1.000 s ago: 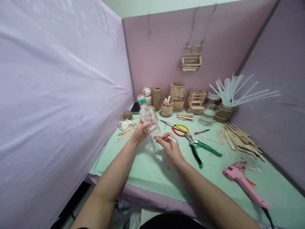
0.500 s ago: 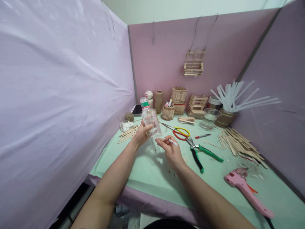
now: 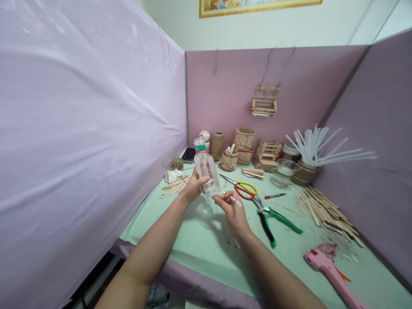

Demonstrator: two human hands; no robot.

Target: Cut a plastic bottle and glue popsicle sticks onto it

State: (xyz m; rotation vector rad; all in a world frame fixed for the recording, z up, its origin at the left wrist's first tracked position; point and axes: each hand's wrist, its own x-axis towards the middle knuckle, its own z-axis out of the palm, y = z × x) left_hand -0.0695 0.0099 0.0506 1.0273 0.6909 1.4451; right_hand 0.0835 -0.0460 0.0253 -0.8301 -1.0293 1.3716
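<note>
A clear plastic bottle (image 3: 208, 169) with a green and red band at its neck is tilted over the table, neck up and to the left. My left hand (image 3: 195, 187) is wrapped round its side, thumb across the front. The lower end looks cut, with a clear piece hanging below; its exact shape is hard to make out. At that lower edge is my right hand (image 3: 233, 210), thumb and index finger pinched on the plastic. Between its fingers I also hold a white pen (image 3: 236, 201), lying crosswise.
Red-and-yellow-handled scissors (image 3: 246, 190) and green-handled pruning shears (image 3: 273, 214) lie right of my hands. A pink glue gun (image 3: 331, 270) is at the front right. Wooden sticks (image 3: 322, 208), a clear water cup (image 3: 285, 174) and a pot of white glue sticks (image 3: 305, 171) stand beyond.
The view has tipped upward, so a picture frame shows on the wall and the table sits lower. Both hands keep their holds on the bottle and pen.
</note>
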